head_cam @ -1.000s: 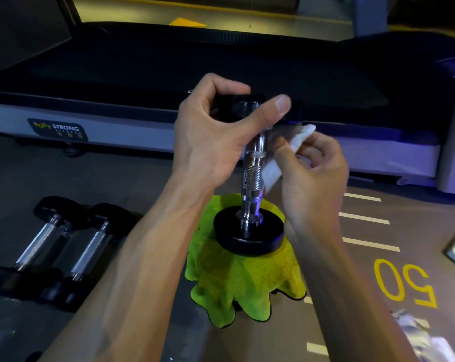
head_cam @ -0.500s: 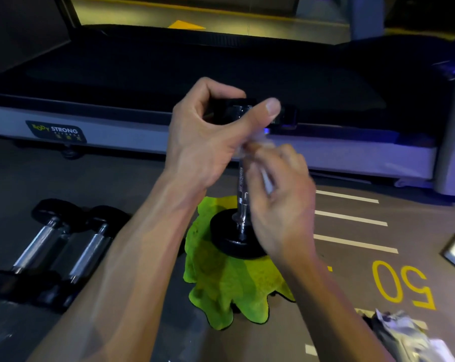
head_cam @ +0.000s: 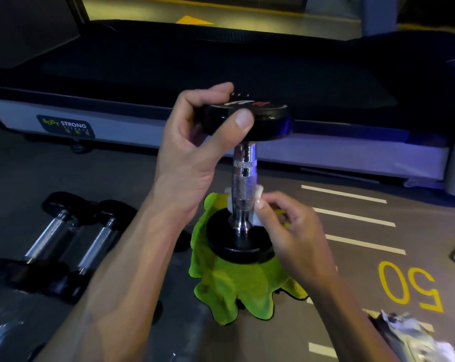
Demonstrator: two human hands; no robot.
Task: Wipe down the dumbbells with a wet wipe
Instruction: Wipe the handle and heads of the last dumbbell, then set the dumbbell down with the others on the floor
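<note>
I am in the middle of wiping the chrome handle of the upright dumbbell (head_cam: pixel 243 178), which stands on end with its lower black head resting on a lime green cloth (head_cam: pixel 237 291) spread on the floor. My left hand (head_cam: pixel 195 152) steadies it from above, thumb and curled fingers clamped on the rim of the upper head. My right hand (head_cam: pixel 286 231) is low on the handle, its fingers pinched together on the white wet wipe (head_cam: pixel 257 202), which wraps round the back of the shaft just above the lower collar; white edges show on both sides of the metal. By my reckoning the lower part of the handle is being done, and the next move calls for keeping the wipe snug round the shaft while sliding or twisting it, then going over the black heads, with the left hand holding the weight plumb so it does not topple. Two other dumbbells (head_cam: pixel 64 241) lie side by side on the floor to the left, apparently waiting their turn.
</note>
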